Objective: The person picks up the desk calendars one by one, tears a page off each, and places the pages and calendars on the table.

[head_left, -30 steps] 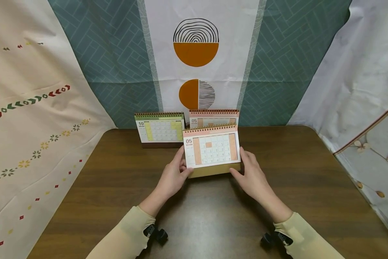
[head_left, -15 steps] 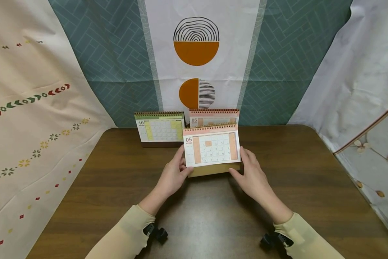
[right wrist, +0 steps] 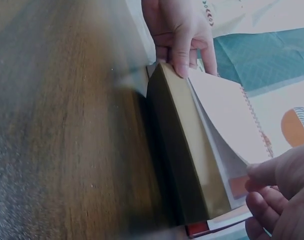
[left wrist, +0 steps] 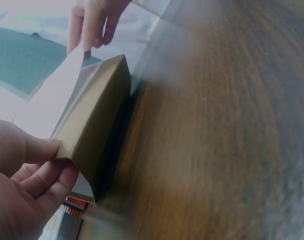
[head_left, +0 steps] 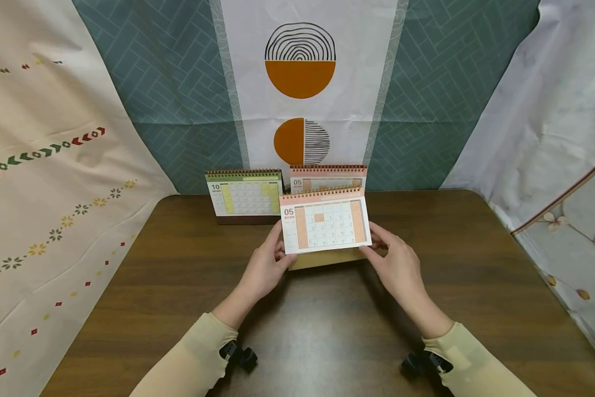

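Note:
A salmon desk calendar (head_left: 324, 223) open at page 05 stands on the brown table (head_left: 178, 286), mid-table. My left hand (head_left: 266, 266) grips its lower left corner, thumb on the front and fingers behind; the left wrist view shows that hand (left wrist: 22, 185) on the tan base (left wrist: 94, 125). My right hand (head_left: 395, 260) pinches the lower right corner of the front page. In the right wrist view the right hand (right wrist: 276, 195) holds the page (right wrist: 226, 115) lifted a little off the base (right wrist: 186, 150), with the left hand (right wrist: 179, 30) at the far end.
A green calendar (head_left: 244, 196) showing 10 stands at the back left. A second salmon 05 calendar (head_left: 327, 177) stands right behind the held one. Patterned cloth backdrops hang close around the table's left, rear and right sides.
My right hand has moved from the base's right end up to the front page's lower right corner, and the page now stands slightly off the base. The left hand has stayed put.

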The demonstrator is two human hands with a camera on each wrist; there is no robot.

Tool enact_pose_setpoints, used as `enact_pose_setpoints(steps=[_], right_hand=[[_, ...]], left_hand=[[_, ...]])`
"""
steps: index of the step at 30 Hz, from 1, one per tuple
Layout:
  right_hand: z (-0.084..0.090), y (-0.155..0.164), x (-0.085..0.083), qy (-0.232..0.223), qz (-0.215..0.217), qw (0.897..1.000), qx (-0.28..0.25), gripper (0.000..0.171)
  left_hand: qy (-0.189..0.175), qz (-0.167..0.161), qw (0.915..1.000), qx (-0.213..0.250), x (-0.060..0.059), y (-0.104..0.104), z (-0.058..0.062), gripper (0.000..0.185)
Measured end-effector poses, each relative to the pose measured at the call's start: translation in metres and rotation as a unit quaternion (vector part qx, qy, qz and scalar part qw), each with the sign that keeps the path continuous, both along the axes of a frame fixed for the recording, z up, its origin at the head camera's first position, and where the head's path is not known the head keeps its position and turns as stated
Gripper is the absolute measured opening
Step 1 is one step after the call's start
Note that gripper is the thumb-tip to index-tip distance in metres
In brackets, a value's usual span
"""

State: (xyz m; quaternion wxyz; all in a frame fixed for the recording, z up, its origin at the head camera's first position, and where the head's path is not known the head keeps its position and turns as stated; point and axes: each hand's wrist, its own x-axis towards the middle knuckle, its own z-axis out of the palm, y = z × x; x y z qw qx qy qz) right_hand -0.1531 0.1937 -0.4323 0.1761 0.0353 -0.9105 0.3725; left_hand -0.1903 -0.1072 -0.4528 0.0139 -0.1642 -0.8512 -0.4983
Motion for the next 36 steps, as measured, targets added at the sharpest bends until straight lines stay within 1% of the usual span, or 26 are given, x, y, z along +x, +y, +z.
enact_pose_setpoints(steps=[6,11,15,17,20,24,27,31,36], right_hand=[[0.000,0.001,-0.003,0.015,0.002,1.000,-0.005,0.056],[0.002,0.000,-0.004,0.023,0.000,1.000,-0.006,0.053],[0.001,-0.001,-0.006,0.037,-0.003,0.999,-0.003,0.055],[0.001,-0.001,-0.008,0.054,0.001,0.999,-0.002,0.054],[0.002,-0.001,-0.010,0.093,0.021,0.995,0.003,0.046],[0.007,0.001,-0.016,0.151,0.055,0.987,0.017,0.028],[0.012,0.005,-0.022,0.184,0.073,0.980,0.030,0.021],[0.019,0.010,-0.027,0.208,0.074,0.974,0.048,0.015],[0.026,0.013,-0.030,0.220,0.060,0.972,0.053,0.014]], left_hand=[[0.001,-0.001,1.0000,0.005,-0.001,-0.001,0.000,0.093],[-0.005,0.002,1.0000,0.004,0.000,-0.002,0.001,0.092],[-0.009,0.004,0.9999,0.004,0.001,-0.002,0.002,0.093],[-0.008,0.005,1.0000,0.004,0.001,-0.002,0.002,0.093],[-0.006,0.005,1.0000,0.003,0.001,-0.002,0.002,0.093],[-0.002,0.004,1.0000,0.001,0.001,-0.002,0.002,0.093],[0.001,-0.001,1.0000,0.002,0.001,-0.002,0.001,0.094],[0.006,-0.008,0.9999,0.004,0.001,-0.002,0.001,0.095],[0.003,-0.012,0.9999,0.005,0.002,-0.002,0.001,0.094]])
